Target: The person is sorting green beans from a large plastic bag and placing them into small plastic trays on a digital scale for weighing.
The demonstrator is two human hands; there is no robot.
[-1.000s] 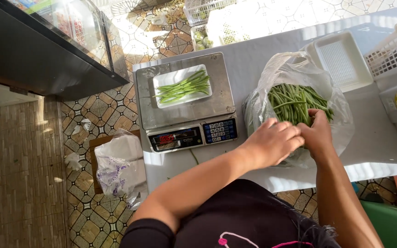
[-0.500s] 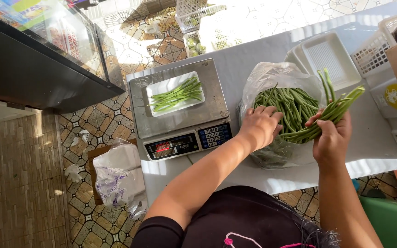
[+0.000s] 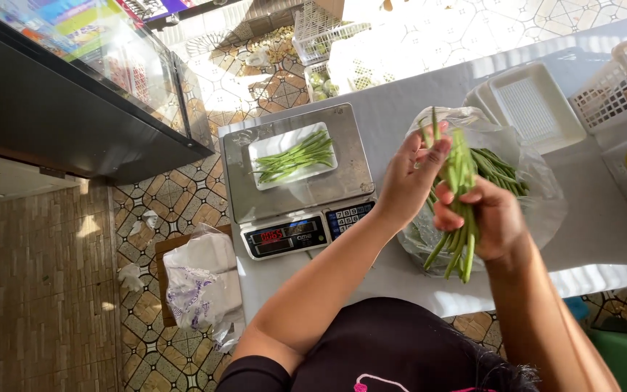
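Right hand (image 3: 491, 218) sits nearest the body, clenched around a bunch of green beans (image 3: 461, 185), the pods standing nearly upright with their lower ends poking out below the fist. That bunch is lifted over the near edge of the clear plastic bag (image 3: 538, 189), which lies open on the desk (image 3: 604, 210). Left hand (image 3: 408, 178) is just beside the bunch on the scale's side, thumb and fingers pinched lightly on the upper part of the beans; how firm its grip is, I cannot tell. Inside the bag, more loose green beans (image 3: 498, 168) lie in a heap behind the raised bunch.

To the left of the bag stands the digital scale (image 3: 295, 185), its display and keypad facing the person. On its steel platform rests a white tray (image 3: 292, 156) holding a small row of beans (image 3: 295, 154), lying flat.

Beyond the bag, a stack of empty white trays (image 3: 535, 105) sits on the desk, and further right a white lattice basket (image 3: 607, 91) at the desk's far corner.
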